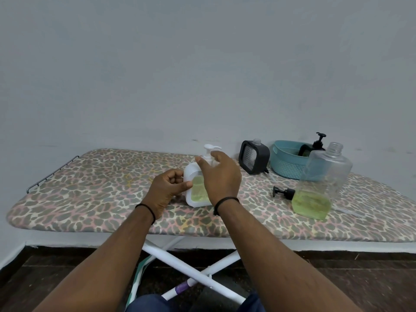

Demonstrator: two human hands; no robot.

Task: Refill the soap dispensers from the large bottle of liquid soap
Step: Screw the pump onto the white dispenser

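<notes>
— How are the hands placed?

— The left hand [167,186] sits at the left side of the white soap dispenser [196,188], its fingers curled round the body and the thumb pressed on the front. The right hand [219,174] is raised in front of the pump head [211,149], fingers loosely spread; I cannot tell whether they touch the pump neck. Each wrist carries a thin black band.

— Where is the large bottle?

— The large clear bottle [322,179] stands uncapped near the right edge of the worktop [90,188], well apart from the hands, with yellow-green soap low in it. A black pump [283,192] lies just beside its left side. Farther back stands a black dispenser [254,157] with no pump, and right of it a teal basket [284,164] holding another black-pumped dispenser [313,147].

— Any writing to read?

— None legible on any bottle.

— And the surroundings?

— The worktop is an ironing board in a leopard-print cover on crossed white legs [191,264], set against a plain pale wall [202,64] over a dark floor [56,266].
</notes>
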